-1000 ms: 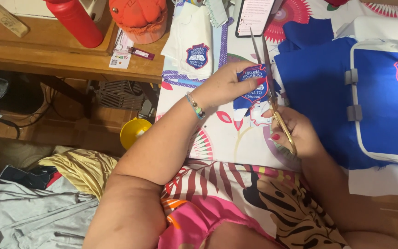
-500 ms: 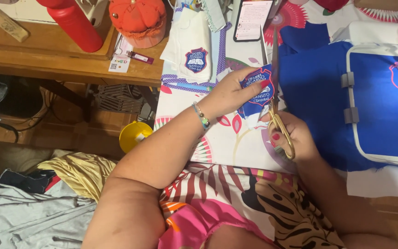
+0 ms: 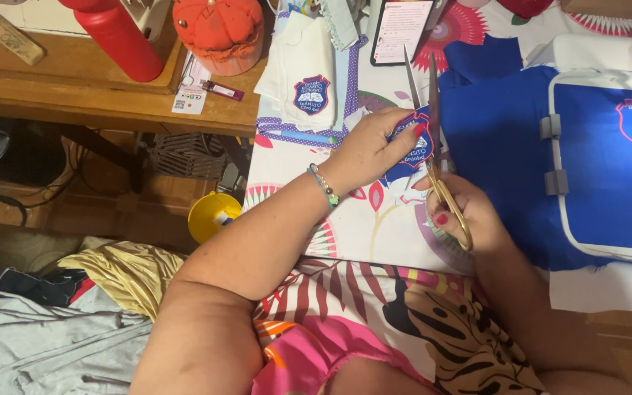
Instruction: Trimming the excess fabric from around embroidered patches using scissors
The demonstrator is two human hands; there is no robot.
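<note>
We pinched the embroidered shield patch point(image 3: 411, 146) in our left hand point(image 3: 367, 150), raised off the bench point(image 3: 374, 227) w/ its edge fed to the gold-handled scissors point(image 3: 437, 139) our right hand point(image 3: 466, 216) gripped, blades parted.

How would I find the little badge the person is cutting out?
Start at the flowery tablecloth, left of the big blue cloth. The left hand pinches a small blue badge beside the gold-handled scissors. Unlike the badge on the folded white cloth, it is loose.
</note>
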